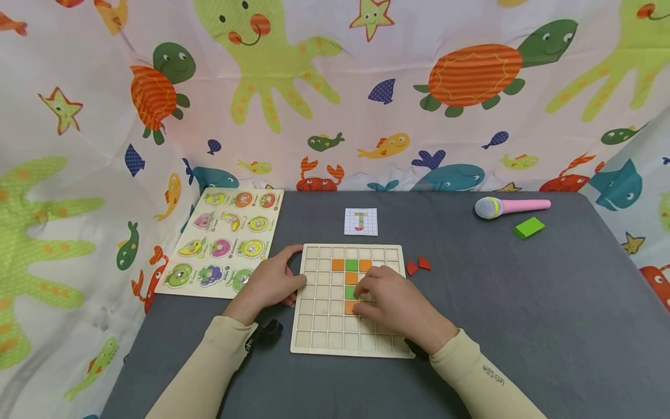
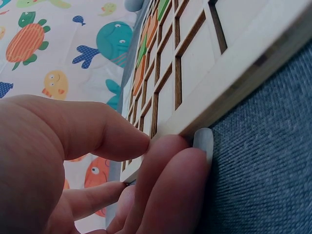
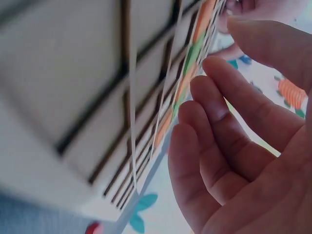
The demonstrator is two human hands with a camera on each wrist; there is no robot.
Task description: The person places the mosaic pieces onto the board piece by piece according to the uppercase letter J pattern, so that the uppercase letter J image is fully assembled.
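Note:
A wooden grid board lies in front of me, with several orange and green square tiles set in its cells as a T shape. My left hand holds the board's left edge, thumb against the rim and fingertips low along its side in the left wrist view. Over the right half hovers my right hand, fingers loosely bent. Its thumb is by the lowest orange tile, its index finger near the green tile. The right wrist view shows nothing between those fingers.
Behind the board is a small pattern card. Two red pieces lie off its right edge. A fruit puzzle board is at the left; a pink toy microphone and a green block are at the back right. A printed curtain borders the table.

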